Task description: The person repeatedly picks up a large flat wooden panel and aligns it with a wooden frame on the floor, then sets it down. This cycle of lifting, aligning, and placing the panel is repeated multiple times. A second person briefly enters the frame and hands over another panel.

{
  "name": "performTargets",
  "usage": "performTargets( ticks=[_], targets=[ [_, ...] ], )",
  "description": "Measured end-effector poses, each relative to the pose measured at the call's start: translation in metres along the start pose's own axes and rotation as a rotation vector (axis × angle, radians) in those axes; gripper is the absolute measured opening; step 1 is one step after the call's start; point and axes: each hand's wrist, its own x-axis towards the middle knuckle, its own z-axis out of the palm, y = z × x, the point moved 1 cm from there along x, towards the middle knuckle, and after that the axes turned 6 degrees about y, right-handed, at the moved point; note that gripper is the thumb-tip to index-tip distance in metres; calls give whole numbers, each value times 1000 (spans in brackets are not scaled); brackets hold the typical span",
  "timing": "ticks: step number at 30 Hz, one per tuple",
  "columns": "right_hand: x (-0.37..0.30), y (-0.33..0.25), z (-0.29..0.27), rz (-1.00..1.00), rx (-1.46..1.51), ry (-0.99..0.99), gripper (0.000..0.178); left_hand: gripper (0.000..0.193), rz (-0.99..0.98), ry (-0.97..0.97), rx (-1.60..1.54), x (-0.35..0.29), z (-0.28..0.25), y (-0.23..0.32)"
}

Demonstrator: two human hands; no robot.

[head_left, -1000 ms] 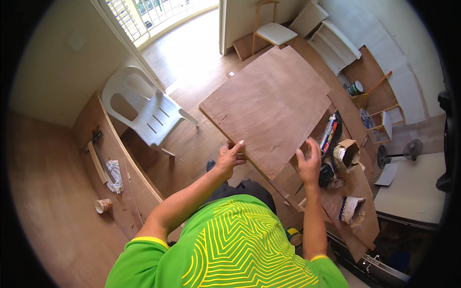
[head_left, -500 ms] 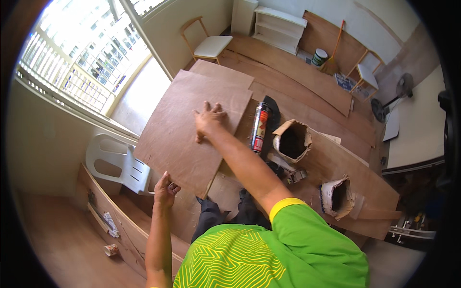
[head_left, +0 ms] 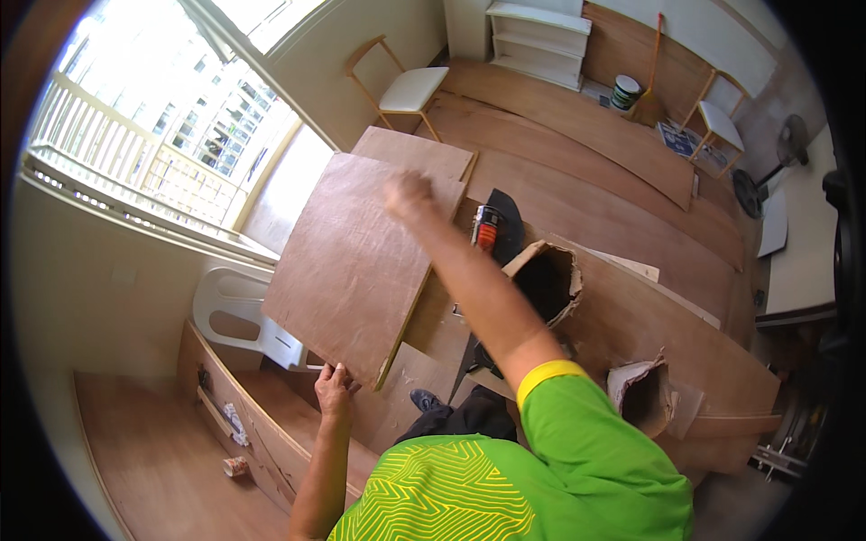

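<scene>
A reddish-brown plywood panel [head_left: 352, 261] lies in front of me, overlapping a second board [head_left: 428, 155] at its far end. My left hand [head_left: 336, 389] is closed on the panel's near edge, by the corner, with fingertips on the rim. Over the far right part of the panel is my right hand [head_left: 410, 194], smeared by motion; whether its fingers touch the surface cannot be made out. Right of the panel, a black and orange can [head_left: 485, 227] is partly hidden by my right forearm, with a flat black piece [head_left: 511, 225] beside it.
Two torn-topped cardboard containers [head_left: 570, 298] [head_left: 645, 397] stand on the wooden surface to the right. A white plastic chair [head_left: 236, 311] is at the left, beside a low wooden partition [head_left: 257, 424]. Farther off are a wooden chair [head_left: 413, 90], a white shelf [head_left: 539, 45] and a fan [head_left: 792, 140].
My right hand has gone from spread flat on the panel to a blurred, more bunched shape slightly farther away. My left hand stays at the near edge; the view has shifted.
</scene>
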Motion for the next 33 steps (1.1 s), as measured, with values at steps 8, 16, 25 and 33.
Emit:
performTargets(
  ticks=[8,16,25,33],
  targets=[
    [58,107,6,53,16,-76,45,30,-1,-13,42,-56,26,6],
    [72,142,34,-128,295,51,36,66,-12,38,25,-87,43,-16],
    [100,172,36,-137,279,-1,37,84,-11,-17,77,-109,47,-42],
    [111,173,24,-70,267,-110,35,69,93,-203,34,-134,42,-48]
  ],
)
